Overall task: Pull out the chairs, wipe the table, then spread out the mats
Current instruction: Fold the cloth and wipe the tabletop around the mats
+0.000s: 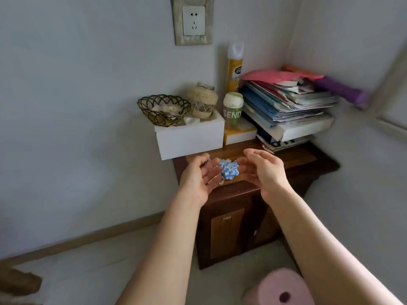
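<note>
Hands reach toward a small dark wooden cabinet [240, 216] set in the corner of a pale-walled room. A crumpled blue-and-white cloth [229, 169] lies on the cabinet's top near its front edge, and everything else is placed from that cloth. The left hand [201, 178] hovers just left of the cloth, palm turned inward, its grip wide with fingers loosely spread; whether the fingertips touch the cloth cannot be told. The right hand [262, 169] hovers just right of the cloth, palm facing the other hand, its grip likewise wide and holding nothing. The cloth sits between the two palms.

Behind the cloth and to its left stands a white box [189, 139], carrying a dark wire basket [164, 110] and a twine-wrapped glass jar [202, 101]. Straight behind the cloth a green-tinted bottle with a white lid [233, 108] stands on a flat yellow-and-white box [240, 134], and behind that bottle rises a tall yellow spray can [234, 69]. Behind the cloth and to its right a tilted stack of books and papers [290, 111] fills the cabinet's far corner, topped by a pink sheet. High above the cloth a white wall socket [193, 20] is set in a pale frame. Below the cloth, near the lower edge of the view, a pink round object [282, 289] sits on the floor.
</note>
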Demonstrator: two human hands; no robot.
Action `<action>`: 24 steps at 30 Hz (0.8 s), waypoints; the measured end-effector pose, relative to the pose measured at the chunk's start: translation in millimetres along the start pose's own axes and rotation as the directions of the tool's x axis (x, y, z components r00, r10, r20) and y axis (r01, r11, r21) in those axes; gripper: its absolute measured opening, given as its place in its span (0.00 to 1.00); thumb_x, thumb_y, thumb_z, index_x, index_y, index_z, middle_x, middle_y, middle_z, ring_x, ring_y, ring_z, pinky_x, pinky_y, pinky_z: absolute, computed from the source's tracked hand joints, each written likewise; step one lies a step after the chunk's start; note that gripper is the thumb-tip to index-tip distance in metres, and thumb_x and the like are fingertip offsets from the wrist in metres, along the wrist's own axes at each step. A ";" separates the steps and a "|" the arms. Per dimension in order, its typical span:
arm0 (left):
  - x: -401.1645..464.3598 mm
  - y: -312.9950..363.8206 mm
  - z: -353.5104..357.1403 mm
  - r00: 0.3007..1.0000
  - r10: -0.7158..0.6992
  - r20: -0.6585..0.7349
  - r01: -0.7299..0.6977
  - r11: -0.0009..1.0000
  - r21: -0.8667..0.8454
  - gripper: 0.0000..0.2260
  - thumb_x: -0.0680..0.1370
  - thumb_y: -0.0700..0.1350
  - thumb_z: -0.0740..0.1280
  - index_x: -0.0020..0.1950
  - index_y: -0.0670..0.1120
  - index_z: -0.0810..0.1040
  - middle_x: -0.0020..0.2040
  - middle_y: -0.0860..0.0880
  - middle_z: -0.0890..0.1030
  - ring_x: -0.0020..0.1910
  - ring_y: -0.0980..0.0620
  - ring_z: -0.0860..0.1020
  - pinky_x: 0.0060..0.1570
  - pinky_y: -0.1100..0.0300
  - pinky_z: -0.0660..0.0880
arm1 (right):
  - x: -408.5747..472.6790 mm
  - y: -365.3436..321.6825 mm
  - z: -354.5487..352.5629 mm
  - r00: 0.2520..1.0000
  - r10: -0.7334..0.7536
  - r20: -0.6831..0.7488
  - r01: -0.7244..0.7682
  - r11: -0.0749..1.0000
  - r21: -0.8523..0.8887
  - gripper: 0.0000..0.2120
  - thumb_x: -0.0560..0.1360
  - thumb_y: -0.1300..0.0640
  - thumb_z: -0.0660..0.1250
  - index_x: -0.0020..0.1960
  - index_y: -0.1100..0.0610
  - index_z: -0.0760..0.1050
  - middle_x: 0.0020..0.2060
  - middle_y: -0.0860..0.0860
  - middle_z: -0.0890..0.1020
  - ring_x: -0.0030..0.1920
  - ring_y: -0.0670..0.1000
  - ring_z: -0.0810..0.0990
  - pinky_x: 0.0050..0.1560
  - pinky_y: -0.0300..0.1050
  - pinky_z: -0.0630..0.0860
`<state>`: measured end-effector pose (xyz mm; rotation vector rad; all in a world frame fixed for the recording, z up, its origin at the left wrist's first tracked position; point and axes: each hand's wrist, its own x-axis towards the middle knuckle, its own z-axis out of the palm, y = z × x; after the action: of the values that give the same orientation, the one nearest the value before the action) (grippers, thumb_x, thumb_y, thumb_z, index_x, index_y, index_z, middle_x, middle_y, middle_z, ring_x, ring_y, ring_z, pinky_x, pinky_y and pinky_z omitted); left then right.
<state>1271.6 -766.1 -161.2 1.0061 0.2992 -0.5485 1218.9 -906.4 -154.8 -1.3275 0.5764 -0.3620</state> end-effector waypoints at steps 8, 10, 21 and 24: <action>116.5 -12.6 37.2 0.979 -0.122 -0.166 0.133 0.990 0.055 0.14 0.80 0.46 0.62 0.64 0.45 0.75 0.63 0.48 0.78 0.60 0.49 0.75 0.41 0.53 0.77 | 146.7 68.3 6.3 0.988 -0.024 0.151 0.122 0.716 -0.688 0.19 0.73 0.64 0.67 0.62 0.53 0.75 0.57 0.52 0.79 0.55 0.52 0.78 0.50 0.48 0.78; 131.5 -15.3 35.9 0.974 -0.134 -0.182 0.149 0.987 0.068 0.15 0.81 0.46 0.62 0.66 0.45 0.74 0.67 0.49 0.75 0.64 0.49 0.73 0.49 0.50 0.77 | 166.2 82.8 9.8 0.967 0.025 0.254 0.205 0.518 -0.830 0.24 0.73 0.63 0.67 0.68 0.51 0.71 0.63 0.52 0.74 0.63 0.55 0.71 0.54 0.48 0.75; 146.1 -15.8 16.3 0.972 -0.117 -0.204 0.128 0.991 0.040 0.13 0.81 0.46 0.61 0.64 0.44 0.74 0.63 0.44 0.78 0.58 0.48 0.76 0.49 0.51 0.76 | 196.4 79.9 17.1 0.970 -0.089 0.228 0.233 0.620 -0.750 0.05 0.80 0.57 0.61 0.55 0.54 0.74 0.48 0.50 0.78 0.52 0.54 0.77 0.46 0.48 0.76; 142.0 -5.7 24.9 0.972 -0.066 -0.225 0.076 0.996 0.036 0.10 0.80 0.46 0.64 0.59 0.44 0.76 0.61 0.44 0.79 0.53 0.47 0.78 0.39 0.54 0.76 | 197.7 49.2 22.0 0.982 -0.099 0.162 0.162 0.882 -0.443 0.05 0.81 0.59 0.59 0.52 0.60 0.71 0.44 0.52 0.78 0.46 0.51 0.78 0.37 0.40 0.72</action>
<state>1385.5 -831.9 -220.5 1.1058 0.5269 -0.5088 1387.8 -988.5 -236.6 -1.8374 0.4724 -0.2501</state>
